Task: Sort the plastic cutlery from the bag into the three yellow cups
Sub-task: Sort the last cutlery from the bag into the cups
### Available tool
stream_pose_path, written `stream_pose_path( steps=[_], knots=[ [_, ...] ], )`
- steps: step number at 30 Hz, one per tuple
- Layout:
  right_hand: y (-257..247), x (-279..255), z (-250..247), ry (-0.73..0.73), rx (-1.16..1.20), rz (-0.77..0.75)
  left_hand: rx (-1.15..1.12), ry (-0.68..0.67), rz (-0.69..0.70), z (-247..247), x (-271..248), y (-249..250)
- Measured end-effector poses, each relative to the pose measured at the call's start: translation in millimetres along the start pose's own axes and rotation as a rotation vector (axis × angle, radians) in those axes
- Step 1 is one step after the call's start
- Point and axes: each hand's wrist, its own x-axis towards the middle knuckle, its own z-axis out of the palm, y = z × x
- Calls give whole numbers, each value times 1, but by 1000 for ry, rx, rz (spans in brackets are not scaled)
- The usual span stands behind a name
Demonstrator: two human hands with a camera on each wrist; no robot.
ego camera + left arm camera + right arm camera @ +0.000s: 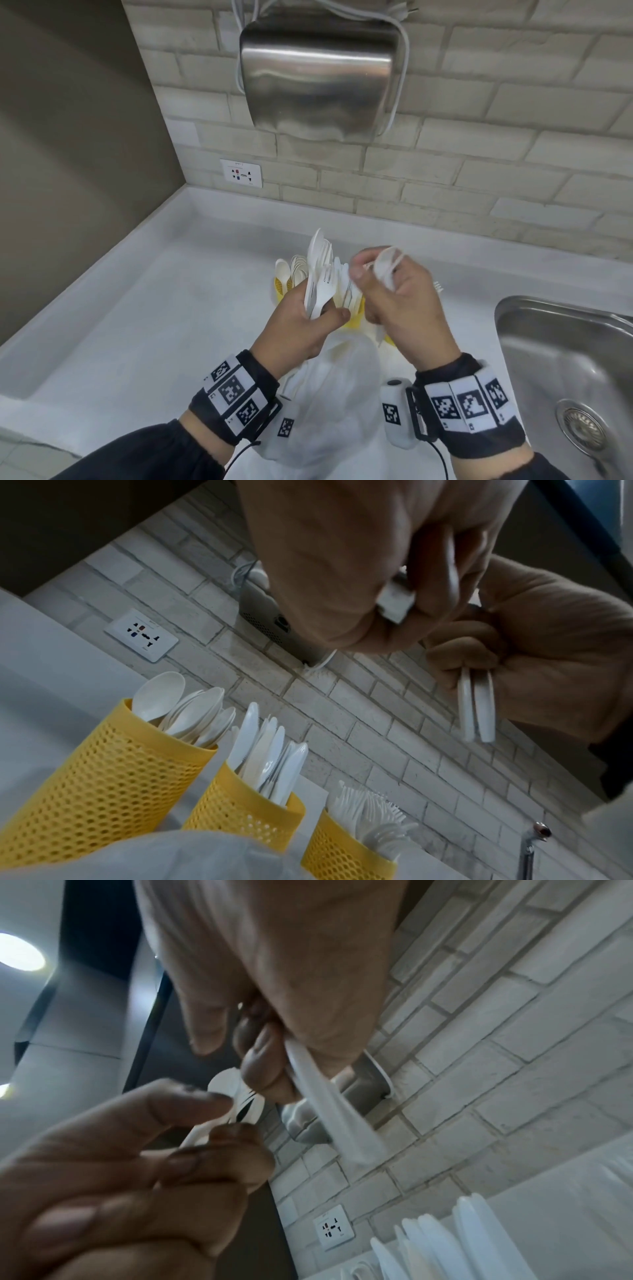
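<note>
A pale grey table (144, 308) is running into a corner where a brown wall is meeting a whitish brick wall (496, 144). A steel dryer (317, 75) and a socket (241, 173) are hanging on the brick; the socket's small print is unreadable. A steel sink (565, 359) is cutting into the table's right edge. Three yellow cups (103, 772) are standing in a row near the back edge, holding spoons, knives and forks. The bag (329, 404) is lying at the front edge. Above the cups, the left hand (301, 329) is gripping a bunch of cutlery (320, 274), fingers curled; the right hand (400, 301) is pinching a spoon (385, 265).
</note>
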Motion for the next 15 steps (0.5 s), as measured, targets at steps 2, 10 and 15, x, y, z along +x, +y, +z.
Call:
stream_pose_path(
  steps=[2, 10, 15],
  knots=[
    [-1, -2, 9, -89, -121, 21, 36, -5, 16, 4, -1, 4],
    [8, -2, 24, 60, -205, -37, 92, -22, -3, 1, -2, 2],
    [12, -1, 23, 173, -94, -89, 44, -11, 18, 1, -6, 1]
  ],
)
